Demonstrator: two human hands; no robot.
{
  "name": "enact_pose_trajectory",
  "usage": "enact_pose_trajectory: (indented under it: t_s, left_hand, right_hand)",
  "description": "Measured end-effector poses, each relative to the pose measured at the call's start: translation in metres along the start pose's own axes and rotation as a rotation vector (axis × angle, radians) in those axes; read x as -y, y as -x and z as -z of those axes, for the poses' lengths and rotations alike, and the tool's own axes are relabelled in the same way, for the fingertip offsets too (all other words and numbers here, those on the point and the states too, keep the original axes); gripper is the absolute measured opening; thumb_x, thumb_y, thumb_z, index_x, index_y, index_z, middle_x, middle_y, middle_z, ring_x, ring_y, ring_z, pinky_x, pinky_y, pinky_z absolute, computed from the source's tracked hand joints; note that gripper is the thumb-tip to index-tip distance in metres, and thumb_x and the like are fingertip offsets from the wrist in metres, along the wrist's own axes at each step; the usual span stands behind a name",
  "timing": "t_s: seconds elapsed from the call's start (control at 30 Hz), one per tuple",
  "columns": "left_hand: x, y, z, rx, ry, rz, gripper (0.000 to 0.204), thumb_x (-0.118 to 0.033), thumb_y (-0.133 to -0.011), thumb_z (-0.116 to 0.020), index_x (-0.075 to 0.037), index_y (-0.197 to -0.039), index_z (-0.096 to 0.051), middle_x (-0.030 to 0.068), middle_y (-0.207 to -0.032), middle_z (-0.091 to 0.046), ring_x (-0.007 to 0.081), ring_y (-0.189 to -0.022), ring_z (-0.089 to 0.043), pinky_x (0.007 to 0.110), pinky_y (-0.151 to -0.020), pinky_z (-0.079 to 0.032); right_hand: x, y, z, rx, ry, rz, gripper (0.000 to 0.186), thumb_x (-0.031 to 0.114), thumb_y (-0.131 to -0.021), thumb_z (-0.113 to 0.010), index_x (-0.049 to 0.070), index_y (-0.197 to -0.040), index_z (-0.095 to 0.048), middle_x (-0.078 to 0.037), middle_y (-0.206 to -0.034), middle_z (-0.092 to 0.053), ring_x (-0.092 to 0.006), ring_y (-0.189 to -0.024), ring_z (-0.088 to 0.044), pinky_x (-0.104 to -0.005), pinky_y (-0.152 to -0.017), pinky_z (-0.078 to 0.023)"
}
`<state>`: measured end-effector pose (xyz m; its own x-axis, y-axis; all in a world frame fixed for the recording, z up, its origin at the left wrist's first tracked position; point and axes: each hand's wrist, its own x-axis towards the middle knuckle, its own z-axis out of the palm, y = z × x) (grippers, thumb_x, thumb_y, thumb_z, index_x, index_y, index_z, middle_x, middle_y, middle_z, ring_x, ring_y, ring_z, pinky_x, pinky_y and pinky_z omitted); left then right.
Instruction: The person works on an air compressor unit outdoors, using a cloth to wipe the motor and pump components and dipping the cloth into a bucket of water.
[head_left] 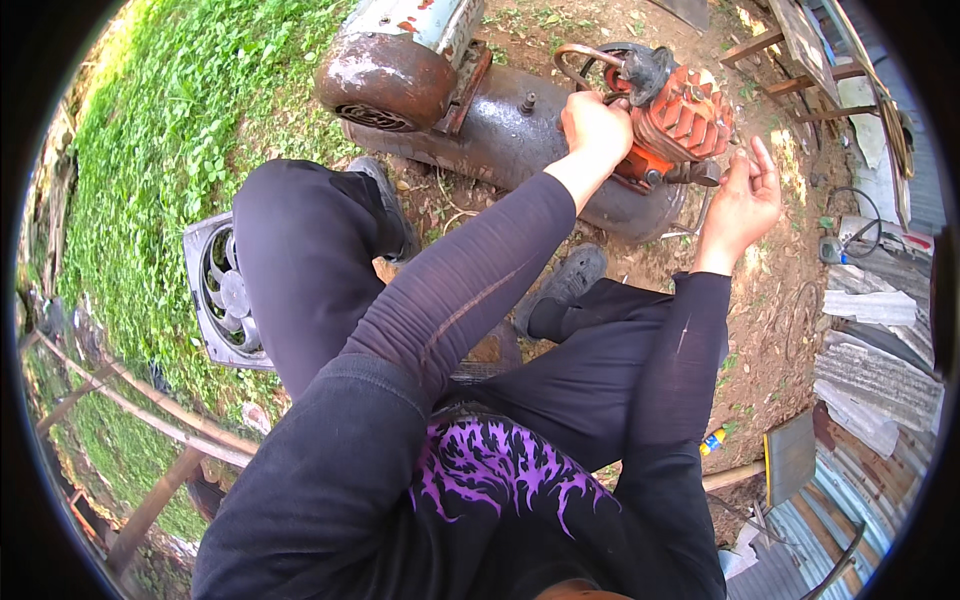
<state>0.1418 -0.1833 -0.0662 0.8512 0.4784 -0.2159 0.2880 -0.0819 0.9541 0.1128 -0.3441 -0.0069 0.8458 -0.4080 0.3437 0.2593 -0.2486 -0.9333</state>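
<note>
An old air compressor lies before me: a rusty dark tank (505,112), a worn electric motor (395,75) on its left end and an orange finned pump (688,115) on its right end. My left hand (595,128) is closed against the left side of the pump, next to a curved metal pipe (578,58); its fingertips and whatever they grip are hidden. To the right of the pump, my right hand (742,200) has thumb and forefinger pinched together near the fins, other fingers raised. Anything in that pinch is too small to make out.
A square fan (228,290) lies on the grass beside my left leg. Corrugated metal sheets (870,390) and a wooden frame (805,60) line the right side. A bamboo rail (185,435) runs at lower left. A small yellow and blue item (712,441) is on the ground.
</note>
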Motion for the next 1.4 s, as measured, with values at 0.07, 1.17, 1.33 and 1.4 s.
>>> enact_pose_trajectory:
  t_s: [0.07, 1.17, 1.33, 1.4]
  left_hand:
    - [0.002, 0.004, 0.001, 0.030, -0.030, -0.109, 0.023, -0.016, -0.091, -0.072, 0.004, -0.101, -0.076, 0.0244, -0.081, -0.073, 0.0282, -0.078, -0.075, 0.041, -0.073, -0.054]
    - [0.027, 0.023, 0.017, -0.051, -0.083, -0.604, 0.024, -0.001, -0.091, -0.061, 0.000, -0.110, -0.076, 0.0229, -0.096, -0.074, 0.0366, -0.094, -0.074, 0.040, -0.086, -0.058]
    - [0.047, 0.036, 0.015, -0.049, -0.172, -0.588, 0.024, 0.000, -0.090, -0.059, 0.001, -0.107, -0.076, 0.0249, -0.090, -0.072, 0.0396, -0.088, -0.073, 0.044, -0.080, -0.058]
    - [0.080, 0.053, 0.033, 0.205, -0.405, -0.513, 0.023, -0.001, -0.088, -0.061, 0.001, -0.105, -0.076, 0.0229, -0.092, -0.074, 0.0375, -0.088, -0.074, 0.045, -0.081, -0.058]
  right_hand:
    - [-0.005, -0.007, -0.001, -0.017, -0.020, -0.047, 0.035, -0.005, -0.095, -0.063, -0.004, -0.129, -0.063, 0.000, -0.082, -0.064, -0.0024, -0.065, -0.052, -0.0195, -0.058, -0.040]
    - [-0.004, -0.018, 0.011, -0.039, -0.182, -0.226, 0.041, -0.002, -0.093, -0.060, -0.001, -0.134, -0.059, -0.006, -0.089, -0.066, -0.0060, -0.062, -0.053, -0.0206, -0.052, -0.040]
    - [-0.007, -0.017, 0.016, -0.045, -0.165, -0.293, 0.041, -0.002, -0.093, -0.061, -0.001, -0.134, -0.059, -0.006, -0.089, -0.065, -0.0055, -0.061, -0.053, -0.0204, -0.051, -0.040]
    - [-0.007, -0.019, 0.013, -0.019, -0.181, -0.264, 0.041, -0.002, -0.093, -0.061, -0.002, -0.134, -0.059, -0.005, -0.087, -0.064, -0.0052, -0.061, -0.053, -0.0202, -0.051, -0.040]
